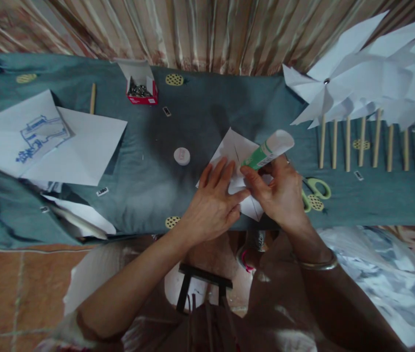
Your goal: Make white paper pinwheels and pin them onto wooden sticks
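A square sheet of white paper [227, 144] with cut lines running in from its corners lies on the cloth in front of me. My left hand [217, 203] rests on it, fingers spread and pressing it down. In my right hand [279, 188] is a green and white glue stick [262, 151], tilted with its lower end at the paper. The glue's contact spot is hidden behind my fingers. To the left of the paper lies a round white cap [182, 156]. Green-handled scissors [317, 188] lie partly under my right hand.
Several finished paper pinwheels [354, 68] on wooden sticks [347, 144] lie at the right. A red box of metal pins [142, 93] stands open at the back. At the left are white sheets [82, 142], one with a blue drawing. A plastic bag [380, 278] sits below right.
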A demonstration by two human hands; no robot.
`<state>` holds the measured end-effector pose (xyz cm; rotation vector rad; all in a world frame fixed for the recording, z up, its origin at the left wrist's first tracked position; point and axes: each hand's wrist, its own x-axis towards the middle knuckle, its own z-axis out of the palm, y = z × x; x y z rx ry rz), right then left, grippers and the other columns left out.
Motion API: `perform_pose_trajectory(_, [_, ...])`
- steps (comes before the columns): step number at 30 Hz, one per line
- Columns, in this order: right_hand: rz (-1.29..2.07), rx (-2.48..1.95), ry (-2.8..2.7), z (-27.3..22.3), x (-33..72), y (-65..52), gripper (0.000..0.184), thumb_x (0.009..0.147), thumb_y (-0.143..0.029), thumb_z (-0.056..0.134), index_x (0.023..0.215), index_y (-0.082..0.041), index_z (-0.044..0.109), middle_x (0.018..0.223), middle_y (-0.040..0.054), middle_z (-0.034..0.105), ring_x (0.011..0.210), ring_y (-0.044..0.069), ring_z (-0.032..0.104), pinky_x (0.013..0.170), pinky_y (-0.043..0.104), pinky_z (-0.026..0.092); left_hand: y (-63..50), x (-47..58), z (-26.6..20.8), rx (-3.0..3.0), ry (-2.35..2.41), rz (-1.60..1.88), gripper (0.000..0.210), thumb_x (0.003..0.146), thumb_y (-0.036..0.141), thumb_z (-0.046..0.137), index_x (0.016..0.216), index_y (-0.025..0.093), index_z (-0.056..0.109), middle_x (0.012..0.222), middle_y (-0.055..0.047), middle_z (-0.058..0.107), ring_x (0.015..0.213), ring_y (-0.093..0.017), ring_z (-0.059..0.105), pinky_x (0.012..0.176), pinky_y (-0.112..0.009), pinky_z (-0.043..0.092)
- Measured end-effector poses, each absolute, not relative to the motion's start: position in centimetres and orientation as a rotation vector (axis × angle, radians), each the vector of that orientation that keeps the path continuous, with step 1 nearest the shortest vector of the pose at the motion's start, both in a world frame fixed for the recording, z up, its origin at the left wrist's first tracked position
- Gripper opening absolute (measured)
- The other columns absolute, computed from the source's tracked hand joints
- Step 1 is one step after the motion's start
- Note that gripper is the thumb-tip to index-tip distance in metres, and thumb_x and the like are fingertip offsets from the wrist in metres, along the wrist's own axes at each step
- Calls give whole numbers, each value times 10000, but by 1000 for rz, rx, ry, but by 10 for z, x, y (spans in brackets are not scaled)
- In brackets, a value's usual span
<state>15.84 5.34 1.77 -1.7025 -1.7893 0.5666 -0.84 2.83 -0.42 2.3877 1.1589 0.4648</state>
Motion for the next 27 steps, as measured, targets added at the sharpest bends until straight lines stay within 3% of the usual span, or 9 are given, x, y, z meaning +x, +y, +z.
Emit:
perform_pose_trajectory(14, [598, -1672, -1844, 18, 160, 48, 283, 835, -506, 619, 846, -238, 531, 689, 12, 650, 611, 195, 611, 575, 307, 439, 28, -8, -3, 2379, 1164, 443, 403, 864, 241, 555, 1264, 268, 594, 1582, -80, 283, 1474, -371, 170, 1156, -641, 181])
perform_pose_trajectory(27, [600, -1639, -1862, 16, 165, 41, 292, 843, -529, 605, 891, -243, 572, 699, 17, 662, 636, 210, 620, 584, 325, 458, 29, -10, -5, 2377, 1149, 453, 398, 863, 226, 550, 1251, 293, 606, 1589, -51, 273, 1482, -366, 144, 1157, -645, 179])
